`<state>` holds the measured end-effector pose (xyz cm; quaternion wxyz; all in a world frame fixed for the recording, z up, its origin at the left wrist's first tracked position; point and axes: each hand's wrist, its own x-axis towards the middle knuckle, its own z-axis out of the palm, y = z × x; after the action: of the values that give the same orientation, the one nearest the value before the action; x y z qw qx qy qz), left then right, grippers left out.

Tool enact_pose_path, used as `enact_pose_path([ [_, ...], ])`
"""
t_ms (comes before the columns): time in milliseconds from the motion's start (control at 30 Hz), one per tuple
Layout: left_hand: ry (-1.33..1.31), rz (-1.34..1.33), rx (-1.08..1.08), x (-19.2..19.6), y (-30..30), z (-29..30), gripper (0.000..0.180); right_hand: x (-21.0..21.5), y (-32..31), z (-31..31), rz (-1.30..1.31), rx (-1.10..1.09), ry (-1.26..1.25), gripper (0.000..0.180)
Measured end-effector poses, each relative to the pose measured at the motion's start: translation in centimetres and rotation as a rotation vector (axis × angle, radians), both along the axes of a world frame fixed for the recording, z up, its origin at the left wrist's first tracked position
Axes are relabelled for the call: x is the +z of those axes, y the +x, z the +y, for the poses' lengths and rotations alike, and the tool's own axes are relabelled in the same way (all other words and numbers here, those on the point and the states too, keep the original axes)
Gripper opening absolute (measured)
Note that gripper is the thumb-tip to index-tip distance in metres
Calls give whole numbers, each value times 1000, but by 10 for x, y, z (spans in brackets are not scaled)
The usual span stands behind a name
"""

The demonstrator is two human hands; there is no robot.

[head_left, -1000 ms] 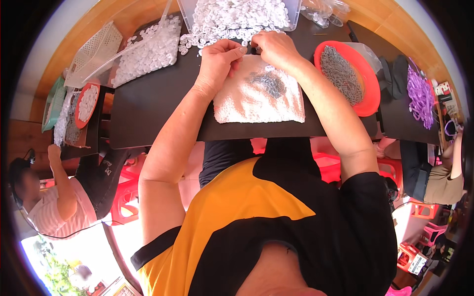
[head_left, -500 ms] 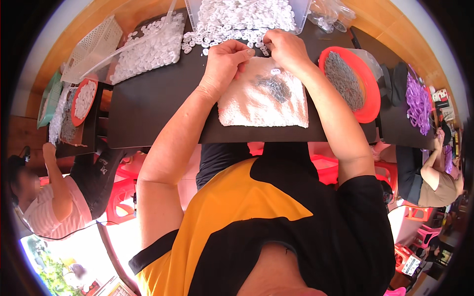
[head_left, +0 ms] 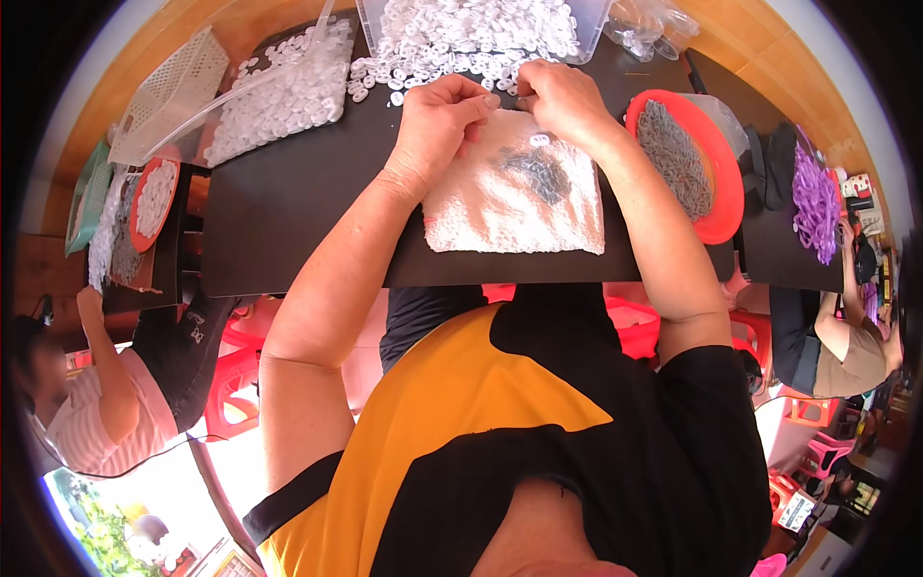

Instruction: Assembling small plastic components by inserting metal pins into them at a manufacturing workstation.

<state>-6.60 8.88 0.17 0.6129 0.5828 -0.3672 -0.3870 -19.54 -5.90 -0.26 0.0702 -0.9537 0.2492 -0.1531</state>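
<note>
My left hand (head_left: 440, 117) is over the far left corner of a pale pink towel (head_left: 471, 216), thumb and forefinger pinched together; whatever sits between them is too small to make out. Just across from it, my right hand (head_left: 567, 104) has its fingers curled together beside the far edge of the towel, their tips partly hidden. On the towel lie a small heap of thin grey pieces (head_left: 546, 179) and one white oval plastic piece (head_left: 539, 140). Many more white oval pieces (head_left: 471, 67) are spread just beyond my hands.
A clear bin (head_left: 593, 37) of white ovals stands at the back. White pieces (head_left: 288, 96) fill a tray at left. To the right is a red plate (head_left: 723, 197) with grey pieces. Purple strips (head_left: 815, 207) lie far right. People sit at both sides.
My right hand has drawn slightly back from the white pieces, toward the towel's far edge. My left hand stays pinched in nearly the same place.
</note>
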Motion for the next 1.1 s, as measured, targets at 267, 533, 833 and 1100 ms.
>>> enact_pose_path([
  [267,-12,111,-134,10,8,6,21,31,-11,21,-512,450,568,11],
  [533,-47,503,-475,-8,28,-2,27,39,-12,22,-386,547,467,7],
  [833,-70,417,-386,-1,31,1,16,28,-3,26,-466,422,887,7],
  [1100,-102,385,-338,-3,31,-1,17,28,-5,45,-562,341,878,13],
])
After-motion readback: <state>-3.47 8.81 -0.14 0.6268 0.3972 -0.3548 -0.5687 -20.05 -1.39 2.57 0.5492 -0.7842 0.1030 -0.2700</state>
